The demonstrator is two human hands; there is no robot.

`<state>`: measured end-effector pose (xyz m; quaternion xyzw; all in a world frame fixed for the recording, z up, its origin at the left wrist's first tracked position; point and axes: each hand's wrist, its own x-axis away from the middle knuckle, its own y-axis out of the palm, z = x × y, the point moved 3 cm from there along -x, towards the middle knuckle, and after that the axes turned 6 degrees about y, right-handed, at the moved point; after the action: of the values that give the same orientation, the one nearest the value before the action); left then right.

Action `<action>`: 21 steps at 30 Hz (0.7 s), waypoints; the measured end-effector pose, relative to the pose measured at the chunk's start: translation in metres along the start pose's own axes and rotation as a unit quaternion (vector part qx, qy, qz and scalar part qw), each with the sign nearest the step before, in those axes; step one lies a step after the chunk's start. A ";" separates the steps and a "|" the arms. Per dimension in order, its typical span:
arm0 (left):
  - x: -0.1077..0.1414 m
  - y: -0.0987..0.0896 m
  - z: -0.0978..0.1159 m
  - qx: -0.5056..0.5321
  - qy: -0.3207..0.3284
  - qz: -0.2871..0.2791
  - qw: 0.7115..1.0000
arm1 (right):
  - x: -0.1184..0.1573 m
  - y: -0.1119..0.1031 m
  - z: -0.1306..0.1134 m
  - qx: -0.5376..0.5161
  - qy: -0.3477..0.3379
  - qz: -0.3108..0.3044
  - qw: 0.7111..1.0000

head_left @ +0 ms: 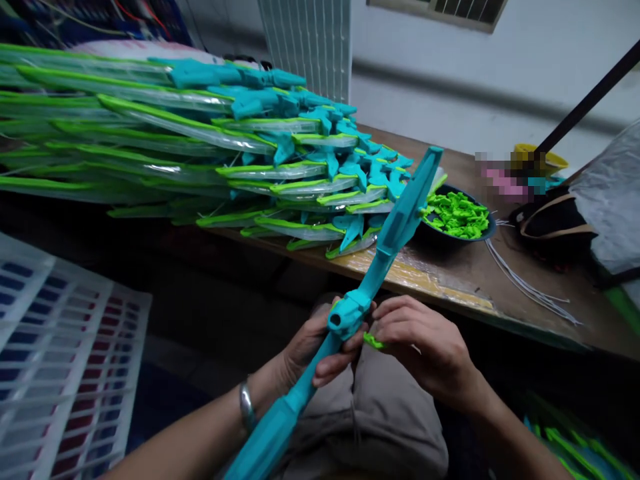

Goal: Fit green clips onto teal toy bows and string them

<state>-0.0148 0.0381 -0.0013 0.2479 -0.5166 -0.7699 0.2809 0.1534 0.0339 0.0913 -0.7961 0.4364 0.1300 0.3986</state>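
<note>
My left hand point(315, 340) is closed around the middle of a long teal plastic toy part point(395, 220), which looks like the body of a toy bow. The part slants from the lower left up toward the bench, with a dark round hole at its hub. Beside the hub, my right hand point(425, 337) pinches a small bright green plastic piece point(373, 342). Whether that piece touches the teal part I cannot tell. Behind the far end of the part, a dark bowl point(493, 230) holds many similar green pieces point(460, 217).
Stacked teal and green toy bows point(240, 147) cover the left of the wooden bench point(540, 267). White ties point(525, 287) and a black bag point(555, 223) lie on its right. A white plastic crate point(65, 340) stands at left; more green parts point(575, 440) sit low at right.
</note>
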 end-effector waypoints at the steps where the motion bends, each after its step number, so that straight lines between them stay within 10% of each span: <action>1: 0.002 -0.004 -0.005 0.010 -0.013 0.001 1.000 | 0.001 0.001 0.001 0.012 -0.002 -0.007 1.000; 10: 0.008 -0.024 -0.028 0.037 -0.165 -0.002 0.986 | 0.017 0.013 0.017 0.045 -0.027 -0.030 0.998; 21: 0.006 -0.032 -0.037 -0.022 -0.163 0.078 0.983 | 0.020 0.011 0.023 0.065 -0.005 -0.044 0.997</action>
<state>0.0002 0.0200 -0.0441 0.0716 -0.5562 -0.7869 0.2576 0.1599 0.0356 0.0599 -0.7863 0.4061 0.0875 0.4573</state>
